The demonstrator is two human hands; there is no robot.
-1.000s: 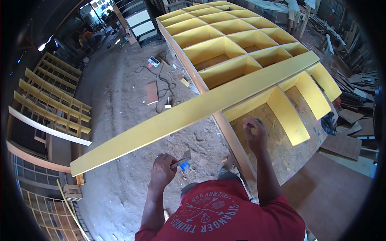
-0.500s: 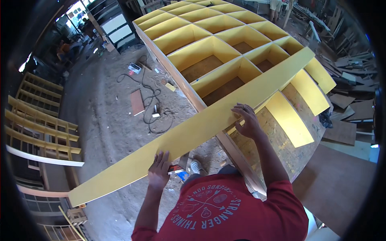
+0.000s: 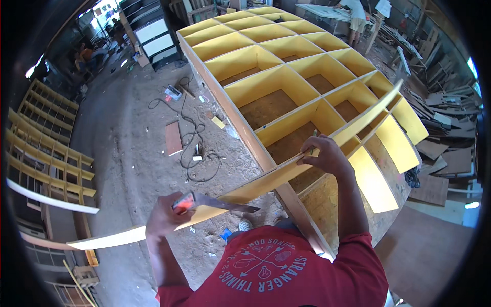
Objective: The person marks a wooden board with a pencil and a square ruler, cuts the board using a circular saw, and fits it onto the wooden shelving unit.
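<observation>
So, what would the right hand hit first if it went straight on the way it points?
Past the yellow strip at the right hand, probably a yellow divider in the big frame; depth is unclear.

I worked in uneven daylight; glare whitened the far opening (image 3: pixel 105 14) at upper left, and fisheye distortion bowed straight edges toward black corners.

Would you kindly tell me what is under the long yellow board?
Parts of the yellow grid frame and dusty floor show past the long board; the strips directly under it are covered.
</observation>
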